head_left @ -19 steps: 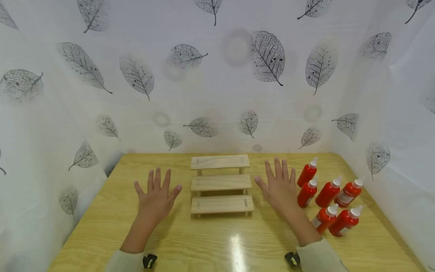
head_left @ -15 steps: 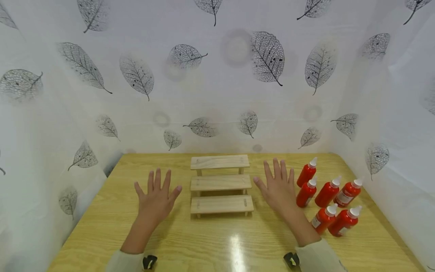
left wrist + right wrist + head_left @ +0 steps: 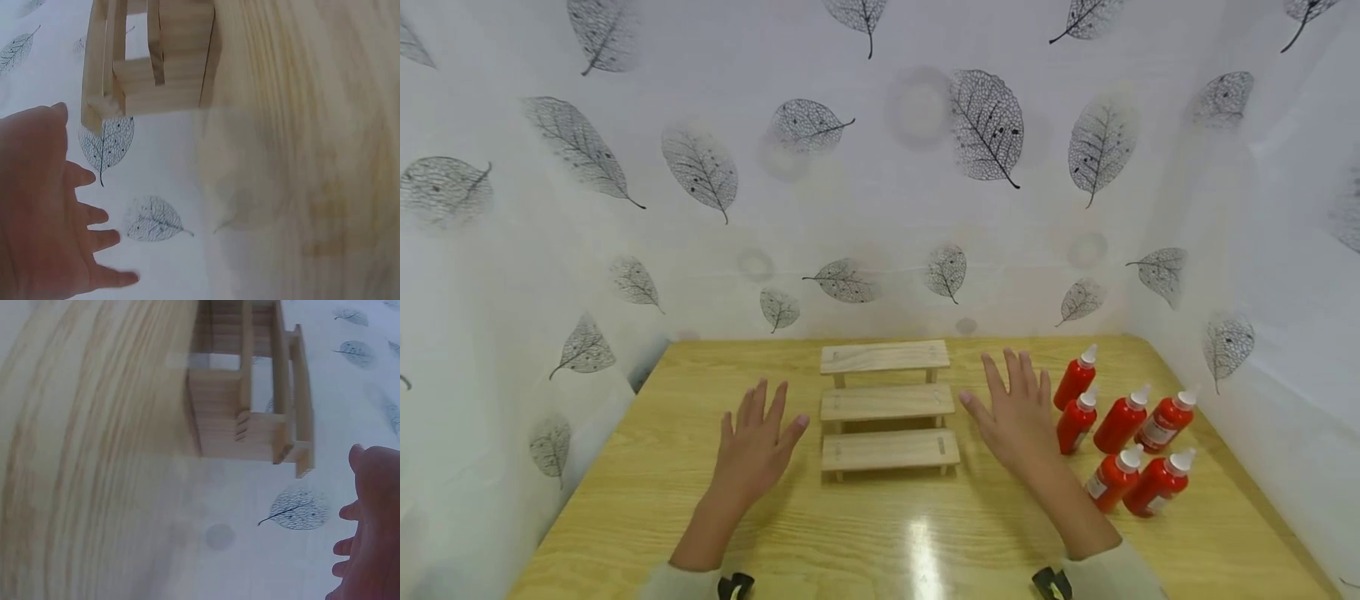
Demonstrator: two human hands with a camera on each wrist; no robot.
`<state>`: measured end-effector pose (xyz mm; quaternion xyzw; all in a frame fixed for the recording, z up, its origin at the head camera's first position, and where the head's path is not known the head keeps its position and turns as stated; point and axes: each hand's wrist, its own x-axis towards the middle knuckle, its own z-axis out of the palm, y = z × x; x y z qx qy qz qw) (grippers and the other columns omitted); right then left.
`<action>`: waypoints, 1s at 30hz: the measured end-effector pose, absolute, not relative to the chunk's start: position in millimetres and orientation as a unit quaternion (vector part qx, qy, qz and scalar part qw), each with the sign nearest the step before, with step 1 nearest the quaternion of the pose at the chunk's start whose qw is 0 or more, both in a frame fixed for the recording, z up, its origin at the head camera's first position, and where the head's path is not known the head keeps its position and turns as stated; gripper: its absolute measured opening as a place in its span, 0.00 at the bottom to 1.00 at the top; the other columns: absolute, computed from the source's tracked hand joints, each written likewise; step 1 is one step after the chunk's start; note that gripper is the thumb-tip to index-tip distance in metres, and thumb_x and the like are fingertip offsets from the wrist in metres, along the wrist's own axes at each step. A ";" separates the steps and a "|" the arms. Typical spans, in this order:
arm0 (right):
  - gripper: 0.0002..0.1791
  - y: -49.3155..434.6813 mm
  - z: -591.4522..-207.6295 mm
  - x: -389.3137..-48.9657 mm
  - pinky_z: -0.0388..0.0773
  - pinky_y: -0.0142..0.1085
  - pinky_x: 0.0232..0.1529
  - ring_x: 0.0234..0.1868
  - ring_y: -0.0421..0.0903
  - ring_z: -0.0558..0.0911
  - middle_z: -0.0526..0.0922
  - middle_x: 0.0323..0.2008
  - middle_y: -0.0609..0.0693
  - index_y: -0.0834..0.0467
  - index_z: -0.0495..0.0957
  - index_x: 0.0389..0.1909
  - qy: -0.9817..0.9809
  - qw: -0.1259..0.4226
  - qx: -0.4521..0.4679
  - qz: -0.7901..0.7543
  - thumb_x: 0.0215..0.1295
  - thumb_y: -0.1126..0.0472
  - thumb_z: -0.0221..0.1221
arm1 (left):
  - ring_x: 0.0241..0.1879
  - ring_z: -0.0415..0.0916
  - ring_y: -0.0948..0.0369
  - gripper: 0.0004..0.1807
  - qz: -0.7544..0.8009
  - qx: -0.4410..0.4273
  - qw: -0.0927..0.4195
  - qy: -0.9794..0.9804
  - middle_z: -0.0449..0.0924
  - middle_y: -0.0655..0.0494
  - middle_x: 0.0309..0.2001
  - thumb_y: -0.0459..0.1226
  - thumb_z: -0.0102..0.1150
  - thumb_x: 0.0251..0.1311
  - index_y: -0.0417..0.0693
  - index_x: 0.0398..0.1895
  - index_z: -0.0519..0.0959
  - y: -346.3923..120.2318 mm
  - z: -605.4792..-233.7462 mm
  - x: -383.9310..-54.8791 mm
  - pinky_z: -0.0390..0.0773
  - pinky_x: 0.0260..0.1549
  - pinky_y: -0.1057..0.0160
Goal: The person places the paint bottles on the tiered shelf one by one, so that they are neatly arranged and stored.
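A light wooden three-step stand (image 3: 889, 450) occupies the middle of the table, its tiers rising toward the back. My left hand (image 3: 752, 454) hovers to its left, fingers extended and holding nothing. On the other side my right hand (image 3: 1017, 425) is spread out, palm down, also without anything in it. Several red squeeze bottles (image 3: 1122, 423) with white pointed caps stand just right of the right hand. In the left wrist view the stand (image 3: 181, 81) appears beyond the left hand (image 3: 44, 212); the right wrist view has the stand (image 3: 219, 412) beyond the right hand (image 3: 378, 519).
The wood-grain table (image 3: 835, 533) carries a bright light reflection near its front. White curtains (image 3: 880, 192) with a dark leaf print enclose the back and both sides. Sleeve cuffs (image 3: 1108, 575) with dark wrist devices (image 3: 1051, 582) are at the lower edge.
My left hand has shifted slightly right and toward me, its fingers drawing closer together. The right hand stays nearly in place. The stand and bottles have not been moved.
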<state>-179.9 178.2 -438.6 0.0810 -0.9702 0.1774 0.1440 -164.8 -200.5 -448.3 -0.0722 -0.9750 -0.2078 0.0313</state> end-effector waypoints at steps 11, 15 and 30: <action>0.32 197.6 -396.1 -125.6 0.58 0.71 0.70 0.72 0.67 0.59 0.63 0.72 0.63 0.59 0.65 0.73 -0.938 0.201 0.092 0.266 0.77 0.44 0.51 | 0.66 0.70 0.44 0.30 -0.524 -0.013 -0.077 -0.848 0.63 0.42 0.73 0.51 0.45 0.78 0.46 0.74 0.61 -178.0 -467.8 -153.4 0.79 0.60 0.43; 0.29 216.5 -386.0 -106.7 0.60 0.72 0.67 0.71 0.67 0.62 0.66 0.71 0.63 0.60 0.68 0.71 -0.929 0.213 0.073 0.295 0.78 0.48 0.52 | 0.54 0.78 0.53 0.18 -0.567 -0.004 -0.086 -0.819 0.75 0.42 0.61 0.42 0.50 0.77 0.42 0.62 0.72 -171.8 -471.6 -151.8 0.85 0.50 0.55; 0.29 276.9 -409.8 -69.0 0.65 0.28 0.71 0.65 0.55 0.66 0.65 0.71 0.62 0.56 0.65 0.73 -0.902 0.178 -0.075 0.386 0.78 0.50 0.53 | 0.45 0.82 0.52 0.18 -0.631 -0.050 -0.153 -0.759 0.75 0.38 0.55 0.34 0.55 0.73 0.34 0.61 0.72 -170.0 -476.9 -151.1 0.88 0.46 0.59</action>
